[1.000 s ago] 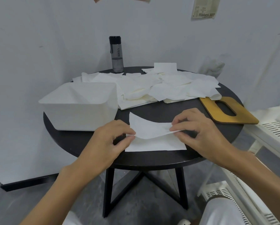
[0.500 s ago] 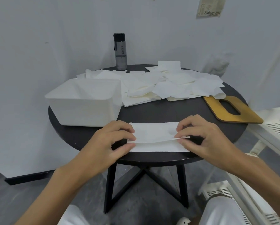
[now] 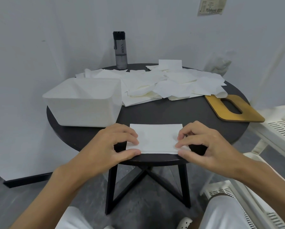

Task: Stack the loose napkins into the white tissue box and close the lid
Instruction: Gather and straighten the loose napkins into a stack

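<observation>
A white napkin [image 3: 156,138] lies folded in half at the near edge of the round black table [image 3: 163,113]. My left hand [image 3: 112,146] pinches its left end between curled fingers and thumb. My right hand [image 3: 204,142] pinches its right end the same way. The white tissue box [image 3: 82,111] stands open at the left of the table, just beyond my left hand. A heap of loose napkins [image 3: 163,83] covers the far half of the table. The wooden lid [image 3: 234,108] with an oval slot lies flat at the right edge.
A grey bottle with a black cap [image 3: 120,50] stands at the back of the table against the wall. White slatted furniture [image 3: 277,129] sits close on the right. My knees [image 3: 221,212] are below the table's front edge.
The raised top half of the napkin has been brought down flat onto the lower half, and both hands have moved towards me to its near corners.
</observation>
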